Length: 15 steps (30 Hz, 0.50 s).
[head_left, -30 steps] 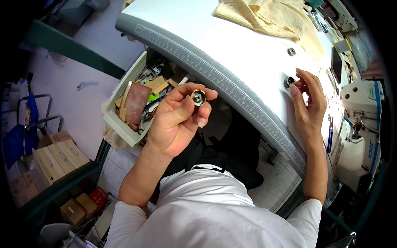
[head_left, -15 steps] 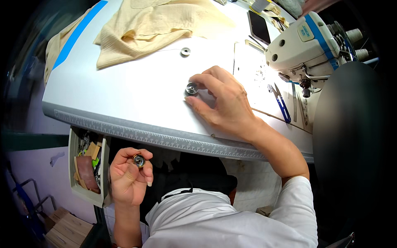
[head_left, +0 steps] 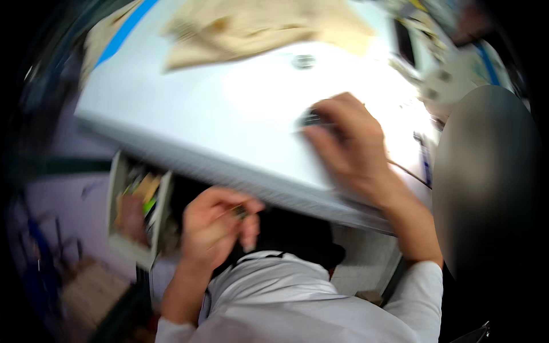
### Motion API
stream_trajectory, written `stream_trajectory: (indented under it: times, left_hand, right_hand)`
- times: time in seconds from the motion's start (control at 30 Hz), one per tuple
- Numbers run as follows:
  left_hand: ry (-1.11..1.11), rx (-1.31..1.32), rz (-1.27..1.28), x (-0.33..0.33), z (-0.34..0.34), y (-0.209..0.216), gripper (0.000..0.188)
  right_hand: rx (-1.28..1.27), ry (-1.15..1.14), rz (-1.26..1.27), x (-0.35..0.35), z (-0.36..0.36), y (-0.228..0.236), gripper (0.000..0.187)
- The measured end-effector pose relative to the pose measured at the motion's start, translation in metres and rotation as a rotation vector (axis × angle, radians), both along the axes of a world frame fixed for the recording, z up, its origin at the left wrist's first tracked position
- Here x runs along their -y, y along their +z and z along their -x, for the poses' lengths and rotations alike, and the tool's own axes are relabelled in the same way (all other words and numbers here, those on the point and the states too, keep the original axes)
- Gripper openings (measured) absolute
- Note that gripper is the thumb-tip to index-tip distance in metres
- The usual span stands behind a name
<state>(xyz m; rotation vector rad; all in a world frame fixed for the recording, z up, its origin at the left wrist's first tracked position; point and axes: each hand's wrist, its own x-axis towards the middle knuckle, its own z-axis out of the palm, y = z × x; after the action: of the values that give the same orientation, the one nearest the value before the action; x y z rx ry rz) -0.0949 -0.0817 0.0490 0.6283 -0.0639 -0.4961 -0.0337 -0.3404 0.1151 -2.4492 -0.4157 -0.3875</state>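
Taking the middle of the view as the centre of the clock, the left hand (head_left: 211, 228) is between seven and eight o'clock, in front of the near edge of the white surface (head_left: 166, 108). Its fingers are bent, and the thumb and fingertips pinch a small round metal part (head_left: 239, 211), which is blurred. The right hand (head_left: 360, 146) is over the surface, toward half past two, with the thumb and the forefinger curved and partly apart. At ten o'clock of this hand, just at these two fingertips, is a dark metal sewing part (head_left: 311, 118) on the surface; because of the blur I cannot tell if it is gripped or only touched. A silver bobbin (head_left: 304, 61) lies apart, at twelve o'clock from that part, near the lower border of a cream cloth (head_left: 246, 34), which is spread in folds around twelve o'clock. A blue strip (head_left: 126, 31) runs along the surface at half past ten. At three o'clock are blue-handled snips (head_left: 426, 163), and at two o'clock a pale sewing machine (head_left: 457, 86). A dark phone (head_left: 405, 43) lies at half past one. At nine o'clock from the left hand, an open drawer (head_left: 111, 197) holds a brown block (head_left: 132, 217).
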Motion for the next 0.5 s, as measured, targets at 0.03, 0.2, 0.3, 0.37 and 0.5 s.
stream_trajectory:
  times: [0.03,0.2,0.3,0.37,0.5]
  left_hand:
    - [-0.013,-0.014,-0.001,0.005,0.001,0.002,0.027]
    - [-0.002,-0.011,0.115,-0.012,0.006,0.014,0.021]
    - [0.034,0.038,0.036,-0.04,0.023,0.032,0.023]
    - [0.106,0.07,-0.009,-0.064,0.035,0.04,0.025]
    - [0.326,0.129,-0.142,-0.128,0.042,0.046,0.032]
  right_hand:
    - [-0.023,-0.012,0.0,0.002,0.003,0.004,0.023]
    - [0.01,-0.088,0.047,-0.008,0.006,0.01,0.029]
    - [0.159,-0.088,0.102,0.014,0.007,0.0,0.03]
    - [0.236,-0.047,0.128,0.004,0.011,0.007,0.027]
    - [0.217,0.13,0.262,-0.034,0.024,0.025,0.02]
